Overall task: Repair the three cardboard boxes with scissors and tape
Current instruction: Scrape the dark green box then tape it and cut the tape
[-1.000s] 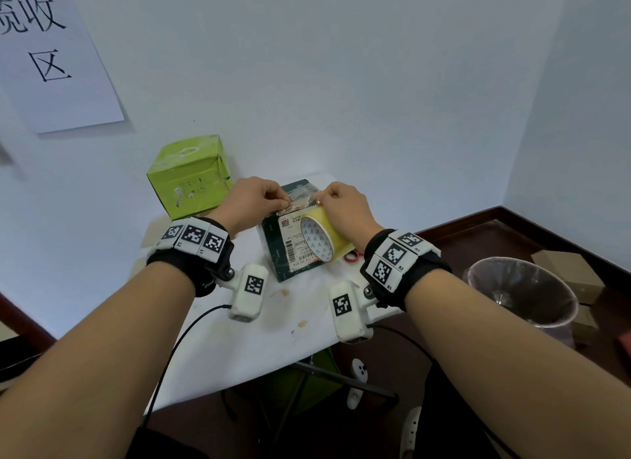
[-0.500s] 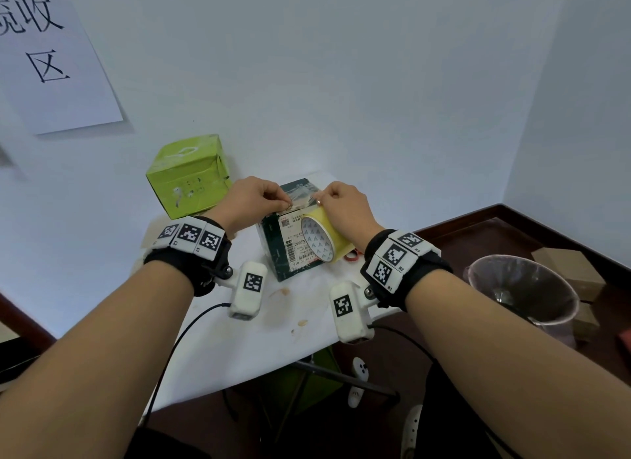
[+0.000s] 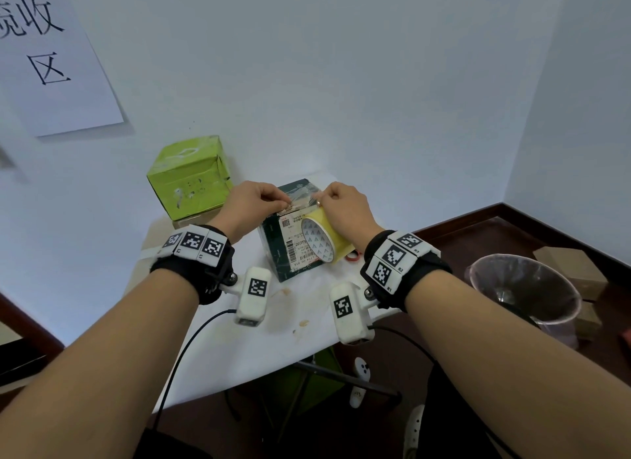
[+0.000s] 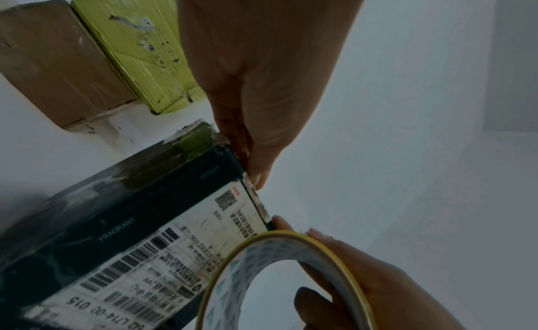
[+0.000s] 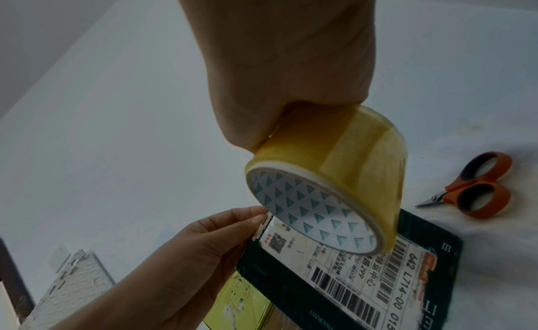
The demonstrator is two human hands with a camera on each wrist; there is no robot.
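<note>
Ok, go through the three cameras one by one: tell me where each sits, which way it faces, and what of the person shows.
Head: worn on the head, looks forward and down at the white table; both forearms, left hand, right hand.
Left wrist: looks along the left hand at the dark green box; right fingers show too.
Right wrist: looks along the right hand at the tape roll; left hand below, scissors.
All three share the box and roll.

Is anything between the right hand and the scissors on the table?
Nothing visible. The scissors lie in the open on the white table, but the right hand holds the tape roll.
</note>
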